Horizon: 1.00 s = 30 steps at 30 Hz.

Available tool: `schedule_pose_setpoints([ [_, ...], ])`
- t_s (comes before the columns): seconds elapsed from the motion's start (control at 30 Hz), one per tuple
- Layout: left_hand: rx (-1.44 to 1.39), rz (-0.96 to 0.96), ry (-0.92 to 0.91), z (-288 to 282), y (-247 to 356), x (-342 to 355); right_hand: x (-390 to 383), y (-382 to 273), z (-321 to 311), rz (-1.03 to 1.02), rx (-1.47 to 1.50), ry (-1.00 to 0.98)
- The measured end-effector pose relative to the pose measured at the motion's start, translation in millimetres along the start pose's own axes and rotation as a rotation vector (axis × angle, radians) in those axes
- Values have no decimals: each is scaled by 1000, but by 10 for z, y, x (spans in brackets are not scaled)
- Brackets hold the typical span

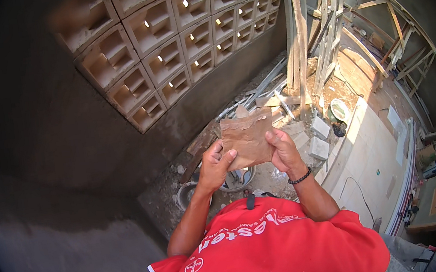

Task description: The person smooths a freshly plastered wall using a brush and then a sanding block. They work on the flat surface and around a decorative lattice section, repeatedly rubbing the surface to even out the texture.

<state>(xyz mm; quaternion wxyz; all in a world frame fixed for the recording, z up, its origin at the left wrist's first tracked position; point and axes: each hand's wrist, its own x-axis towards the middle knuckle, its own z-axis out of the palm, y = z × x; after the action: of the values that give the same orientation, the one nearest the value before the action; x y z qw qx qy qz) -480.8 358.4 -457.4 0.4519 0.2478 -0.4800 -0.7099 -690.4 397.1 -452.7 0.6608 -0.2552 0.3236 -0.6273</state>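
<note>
- A brown sheet is held up in front of the red shirt, above the littered floor, between both hands of the person.
- The sheet is gripped at its left edge by the left hand; the thumb is laid across the near face, toward the lower left corner.
- The opposite edge is clamped by the right hand, with the thumb pressed on the near face. A dark beaded bracelet is worn on the right wrist.
- The upper edge of the sheet is ragged, and a paler strip is exposed along it. Whether the pointed piece seen above this edge belongs to the sheet cannot be told.
- Below the sheet, a round bucket is partly covered from view; a second container is placed to its left, near the left forearm.
- Two pale blocks are set on the floor beyond the right hand, near a round pail.
- Upright wooden poles are stood among debris farther off.
- The grey wall at left is fitted with rows of perforated blocks.
</note>
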Motion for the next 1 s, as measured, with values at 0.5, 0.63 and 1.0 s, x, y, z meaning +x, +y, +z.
schedule_pose_setpoints([
  [0.5,136,81,-10,-129,181,62,-59,60,114,-16,-324,-141],
  [0.63,52,-30,-10,-166,132,29,-125,95,217,60,-320,-112],
  [1.0,-180,-110,87,-86,128,-288,-134,306,320,-353,-208,131],
])
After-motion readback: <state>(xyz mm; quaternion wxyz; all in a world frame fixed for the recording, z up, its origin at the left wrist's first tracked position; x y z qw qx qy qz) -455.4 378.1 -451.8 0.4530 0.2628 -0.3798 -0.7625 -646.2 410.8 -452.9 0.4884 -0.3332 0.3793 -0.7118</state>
